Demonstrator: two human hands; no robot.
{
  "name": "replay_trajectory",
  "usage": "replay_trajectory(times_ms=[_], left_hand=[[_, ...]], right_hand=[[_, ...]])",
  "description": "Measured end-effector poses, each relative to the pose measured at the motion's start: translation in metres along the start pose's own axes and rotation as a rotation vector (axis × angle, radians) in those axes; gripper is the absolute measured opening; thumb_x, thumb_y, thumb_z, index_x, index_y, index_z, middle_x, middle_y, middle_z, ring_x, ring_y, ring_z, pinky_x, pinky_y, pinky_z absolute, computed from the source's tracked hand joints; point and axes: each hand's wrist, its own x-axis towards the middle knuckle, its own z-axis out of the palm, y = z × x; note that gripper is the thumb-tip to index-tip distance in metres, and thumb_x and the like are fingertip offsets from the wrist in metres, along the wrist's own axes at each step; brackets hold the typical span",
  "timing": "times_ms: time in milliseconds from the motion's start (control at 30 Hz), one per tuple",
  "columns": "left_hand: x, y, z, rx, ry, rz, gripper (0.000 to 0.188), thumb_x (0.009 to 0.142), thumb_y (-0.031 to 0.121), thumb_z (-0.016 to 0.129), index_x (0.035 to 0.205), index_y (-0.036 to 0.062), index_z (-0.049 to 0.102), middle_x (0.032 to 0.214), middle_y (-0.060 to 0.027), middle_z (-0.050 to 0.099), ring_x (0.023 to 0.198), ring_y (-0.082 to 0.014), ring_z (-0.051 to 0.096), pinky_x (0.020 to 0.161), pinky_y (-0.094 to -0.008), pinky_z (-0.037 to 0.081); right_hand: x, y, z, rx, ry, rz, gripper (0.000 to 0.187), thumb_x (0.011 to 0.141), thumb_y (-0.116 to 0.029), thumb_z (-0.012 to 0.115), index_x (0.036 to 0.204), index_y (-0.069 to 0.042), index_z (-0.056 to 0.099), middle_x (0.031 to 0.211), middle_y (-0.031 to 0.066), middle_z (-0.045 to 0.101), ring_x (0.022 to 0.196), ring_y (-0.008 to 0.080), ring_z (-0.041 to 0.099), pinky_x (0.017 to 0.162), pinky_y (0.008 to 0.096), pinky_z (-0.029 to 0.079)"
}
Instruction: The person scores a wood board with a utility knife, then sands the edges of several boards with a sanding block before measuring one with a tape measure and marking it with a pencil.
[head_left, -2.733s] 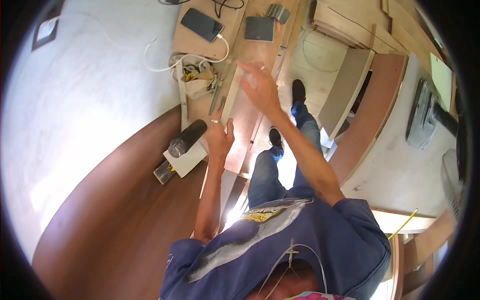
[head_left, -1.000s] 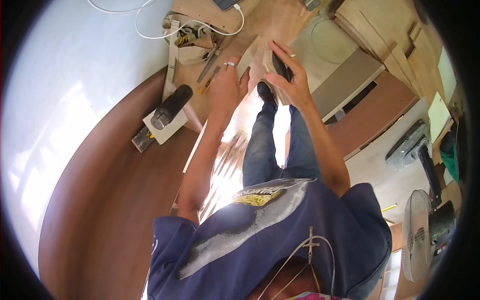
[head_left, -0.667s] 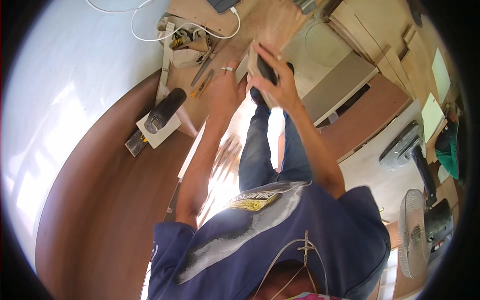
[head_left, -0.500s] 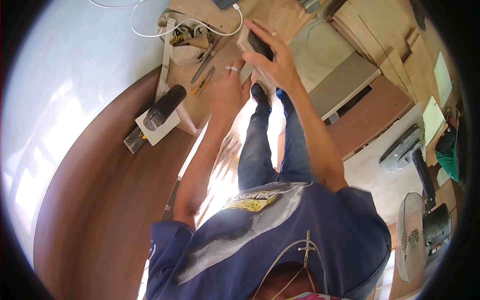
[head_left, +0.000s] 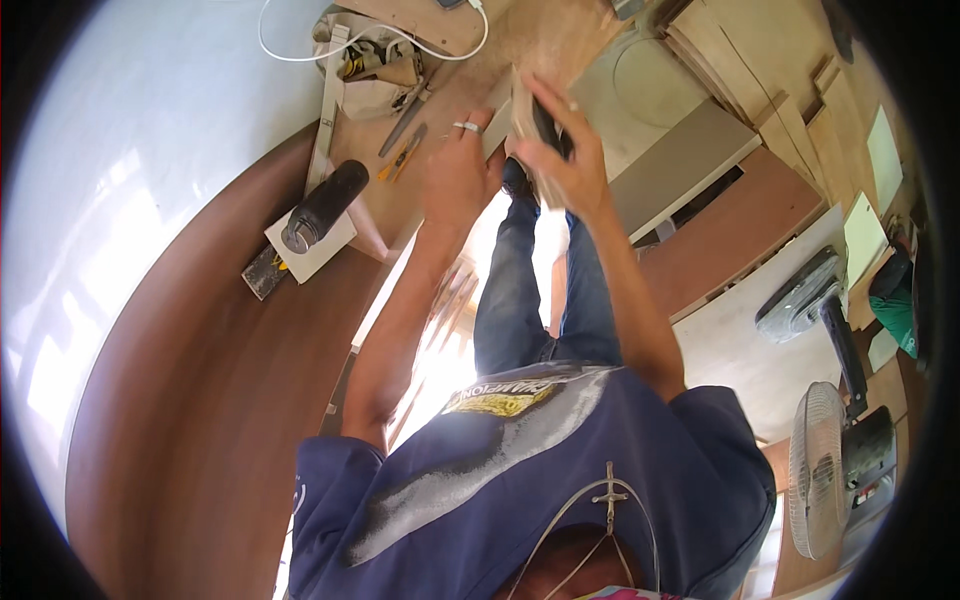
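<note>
Near the far edge of the bench (head_left: 520, 40) we held a thin pale wood strip (head_left: 522, 120). Our right hand (head_left: 565, 160) was closed around it. Our left hand (head_left: 455, 175) lay flat beside it, fingers loose, holding nothing. We thought the strip could slip and fall between the boards, because only one hand gripped it. Its long side pointed away from us, toward the far edge.

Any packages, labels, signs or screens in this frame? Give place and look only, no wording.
White square box: on the brown curved board, left of the left hand, a black cylinder lying on it.
Yellow and black chest print: on the person's blue shirt, slanted patch.
No screens or signs clearly visible.
</note>
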Motion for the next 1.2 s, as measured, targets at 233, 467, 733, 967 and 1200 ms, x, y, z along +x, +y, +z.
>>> replay_trajectory(times_ms=[233, 467, 733, 967, 1200], left_hand=[[0.001, -0.001, -0.003, 0.028, -0.065, -0.039, 0.042, 0.085, 0.016, 0.073, 0.124, 0.0092, 0.058, 0.111, -0.018, 0.066, 0.091, -0.0435, 0.067, 0.075, -0.0517, 0.054], [0.002, 0.002, 0.001, -0.003, -0.01, 0.003, 0.044, 0.086, 0.017, 0.073, 0.125, 0.0101, 0.056, 0.114, -0.0186, 0.065, 0.096, -0.0432, 0.066, 0.077, -0.052, 0.055], [0.004, 0.004, 0.004, 0.007, -0.052, -0.035, 0.041, 0.089, 0.02, 0.07, 0.126, 0.01, 0.056, 0.118, -0.0179, 0.064, 0.099, -0.0433, 0.066, 0.079, -0.0516, 0.055], [0.001, 0.003, -0.003, -0.024, 0.001, -0.029, 0.035, 0.094, 0.023, 0.068, 0.124, 0.0065, 0.061, 0.105, -0.0244, 0.068, 0.093, -0.0475, 0.066, 0.079, -0.0523, 0.054], [0.001, 0.003, 0.012, 0.054, 0.005, 0.016, 0.036, 0.092, 0.026, 0.068, 0.123, 0.0105, 0.059, 0.115, -0.0157, 0.066, 0.093, -0.0424, 0.068, 0.076, -0.0503, 0.055]], right_hand=[[-0.008, 0.002, -0.002, -0.019, -0.037, 0.032, 0.067, 0.083, -0.035, 0.081, 0.142, -0.011, 0.061, 0.149, 0.0224, 0.048, 0.134, 0.0337, 0.05, 0.11, 0.0401, 0.04], [0.024, -0.009, -0.002, 0.054, -0.038, 0.118, 0.07, 0.079, -0.038, 0.082, 0.14, -0.009, 0.063, 0.148, 0.0219, 0.049, 0.137, 0.0329, 0.049, 0.115, 0.0398, 0.036], [0.027, -0.015, -0.003, 0.092, -0.018, 0.166, 0.065, 0.082, -0.029, 0.081, 0.141, -0.01, 0.062, 0.147, 0.0197, 0.052, 0.133, 0.0292, 0.05, 0.112, 0.0377, 0.039], [-0.025, 0.097, -0.033, -0.29, 0.195, 0.39, 0.068, 0.079, -0.037, 0.085, 0.134, -0.003, 0.065, 0.139, 0.0227, 0.058, 0.128, 0.0342, 0.058, 0.108, 0.0382, 0.044], [0.104, 0.087, -0.029, -0.729, 0.099, 0.121, 0.074, 0.084, -0.041, 0.078, 0.146, -0.008, 0.052, 0.153, 0.0255, 0.042, 0.141, 0.0399, 0.041, 0.116, 0.0499, 0.033]])
